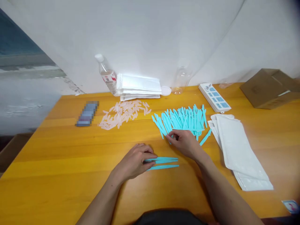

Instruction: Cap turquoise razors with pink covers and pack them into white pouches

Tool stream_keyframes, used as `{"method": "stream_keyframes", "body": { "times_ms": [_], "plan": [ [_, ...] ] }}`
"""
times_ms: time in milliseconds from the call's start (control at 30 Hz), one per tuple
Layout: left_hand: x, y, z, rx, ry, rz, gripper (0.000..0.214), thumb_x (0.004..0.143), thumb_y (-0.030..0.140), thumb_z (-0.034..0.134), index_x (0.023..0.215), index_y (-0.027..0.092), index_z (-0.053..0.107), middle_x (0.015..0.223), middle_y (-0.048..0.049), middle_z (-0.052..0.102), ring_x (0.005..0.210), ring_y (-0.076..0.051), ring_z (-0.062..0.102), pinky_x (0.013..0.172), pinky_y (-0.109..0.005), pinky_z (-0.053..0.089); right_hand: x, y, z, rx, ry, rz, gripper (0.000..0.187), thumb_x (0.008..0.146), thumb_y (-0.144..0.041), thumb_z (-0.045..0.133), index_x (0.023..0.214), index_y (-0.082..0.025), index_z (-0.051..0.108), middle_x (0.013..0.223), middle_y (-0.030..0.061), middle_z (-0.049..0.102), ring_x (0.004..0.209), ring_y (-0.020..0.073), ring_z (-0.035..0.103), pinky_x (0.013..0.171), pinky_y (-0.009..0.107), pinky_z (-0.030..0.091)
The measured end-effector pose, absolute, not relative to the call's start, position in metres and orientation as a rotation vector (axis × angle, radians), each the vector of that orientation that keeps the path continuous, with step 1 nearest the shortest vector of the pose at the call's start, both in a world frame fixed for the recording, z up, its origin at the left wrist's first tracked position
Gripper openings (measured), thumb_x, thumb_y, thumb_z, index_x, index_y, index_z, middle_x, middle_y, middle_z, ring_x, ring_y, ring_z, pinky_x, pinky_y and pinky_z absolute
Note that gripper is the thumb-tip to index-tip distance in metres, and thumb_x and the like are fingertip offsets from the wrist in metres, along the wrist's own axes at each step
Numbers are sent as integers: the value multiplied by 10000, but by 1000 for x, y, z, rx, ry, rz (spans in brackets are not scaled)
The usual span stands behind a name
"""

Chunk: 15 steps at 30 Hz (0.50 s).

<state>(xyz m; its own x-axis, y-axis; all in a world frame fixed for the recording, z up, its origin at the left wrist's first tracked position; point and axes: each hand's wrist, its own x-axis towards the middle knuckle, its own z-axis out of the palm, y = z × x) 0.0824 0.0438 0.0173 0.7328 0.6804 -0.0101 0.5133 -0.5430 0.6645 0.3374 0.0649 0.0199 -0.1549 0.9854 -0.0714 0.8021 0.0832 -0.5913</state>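
Slim turquoise plastic sticks, shaped like eyebrow razors, lie heaped in a pile (180, 117) in the middle of the table. My right hand (184, 140) is at the pile's near left edge, thumb and fingers pinched on a stick there, mostly hidden by the fingers. Lower and to the left, my left hand (138, 159) has its thumb and fingers closed around the left ends of a few turquoise sticks (165, 160), which point right. Nearest me, another turquoise stick (164, 167) lies almost parallel to them, its left end by my thumb.
Small pale pink pieces (124, 112) are scattered left of the pile. Behind them stand a bottle (107, 75) and stacked white packets (140, 86). A phone (87, 114) lies left. Rightward are a clear jar (181, 81), power strip (214, 98), white pouches (241, 150) and cardboard box (264, 89).
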Motion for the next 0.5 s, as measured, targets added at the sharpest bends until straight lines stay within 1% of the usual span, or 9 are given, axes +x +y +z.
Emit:
{"method": "stream_keyframes", "body": {
  "times_ms": [100, 200, 300, 367, 500],
  "plan": [
    [83, 42, 21, 2262, 872, 303, 165, 913, 295, 680, 1052, 279, 768, 966, -33, 695, 945, -191, 611, 849, -305, 442, 348, 73, 16, -2055, -1829, 378, 303, 916, -447, 558, 784, -216, 703, 675, 35, 688, 624, 184, 586, 598, 291, 324],
    [83, 41, 24, 2244, 854, 285, 140, 902, 320, 691, 1008, 283, 777, 924, -30, 698, 925, -192, 616, 836, -301, 444, 359, 78, 14, -2287, -1749, 193, 366, 914, -532, 541, 798, -210, 673, 705, 92, 702, 691, 251, 634, 603, 319, 327],
    [80, 42, 23, 2180, 916, 337, 259, 902, 375, 683, 1130, 272, 748, 967, -55, 707, 935, -205, 632, 829, -303, 469, 368, 79, 13, -2428, -1745, 191, 421, 900, -594, 528, 847, -200, 665, 738, 145, 707, 726, 301, 656, 593, 339, 344],
    [76, 45, 21, 2131, 980, 403, 325, 919, 394, 653, 1210, 265, 717, 1025, -69, 710, 951, -208, 641, 830, -300, 485, 371, 80, 12, -2446, -1751, 223, 424, 890, -602, 540, 867, -197, 665, 757, 159, 712, 749, 314, 666, 605, 349, 371],
    [68, 50, 15, 2043, 1082, 471, 291, 959, 379, 587, 1190, 269, 726, 1059, -61, 711, 915, -179, 651, 779, -263, 495, 376, 83, 10, -2413, -1764, 276, 379, 905, -536, 527, 900, -188, 677, 792, 172, 725, 798, 324, 678, 648, 366, 408]
  ]
}}
